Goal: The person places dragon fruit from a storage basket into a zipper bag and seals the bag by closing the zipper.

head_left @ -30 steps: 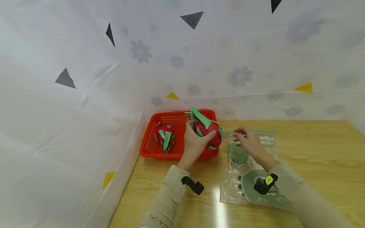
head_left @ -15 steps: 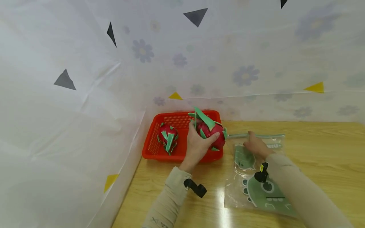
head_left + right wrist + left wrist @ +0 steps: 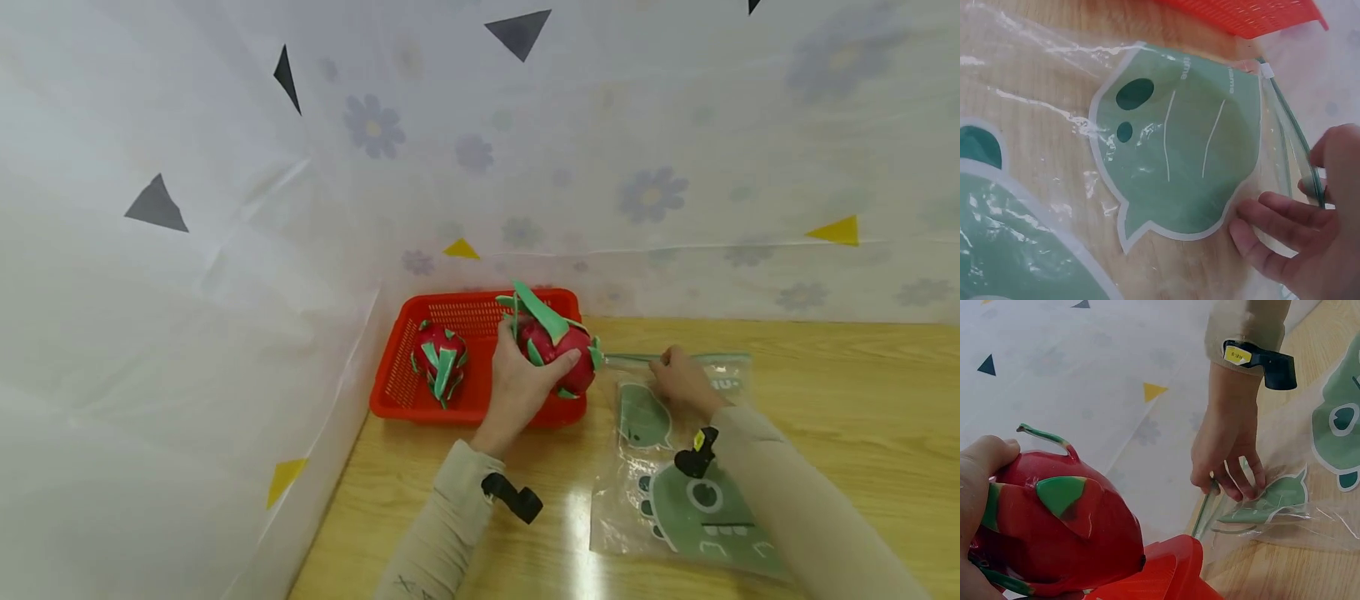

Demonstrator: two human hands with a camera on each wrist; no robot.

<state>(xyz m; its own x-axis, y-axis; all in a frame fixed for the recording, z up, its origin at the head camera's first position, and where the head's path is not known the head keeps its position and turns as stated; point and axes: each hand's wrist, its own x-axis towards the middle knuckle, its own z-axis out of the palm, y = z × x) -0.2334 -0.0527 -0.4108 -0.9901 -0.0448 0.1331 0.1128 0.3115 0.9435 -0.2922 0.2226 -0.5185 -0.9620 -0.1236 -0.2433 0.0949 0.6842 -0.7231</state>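
A person's left hand (image 3: 521, 385) curls around a red dragon fruit (image 3: 558, 354) with green scales, thumb on its near side and fingers over the far side, holding it at the right end of a red perforated basket (image 3: 390, 385) that sits in the back left corner of a wooden table (image 3: 847, 417). The fruit hangs over the basket's right rim, raised above the floor of the basket. A second dragon fruit (image 3: 438, 360) lies inside the basket toward its left end, well apart from the held one.

The right hand (image 3: 681, 382) pinches the green zip strip (image 3: 630, 358) at the mouth of a clear zip bag (image 3: 675, 500) printed with green cartoon figures. In the right wrist view the thumb and fingers (image 3: 1285, 219) close on the top layer of the opening and lift it off the lower layer, so the mouth gapes slightly toward the basket. The rest of the bag lies flat on the table, just beside the basket's right end, its opening pointing at the held fruit. A white sheet (image 3: 225, 250) patterned with flowers and triangles walls the table on the left and behind
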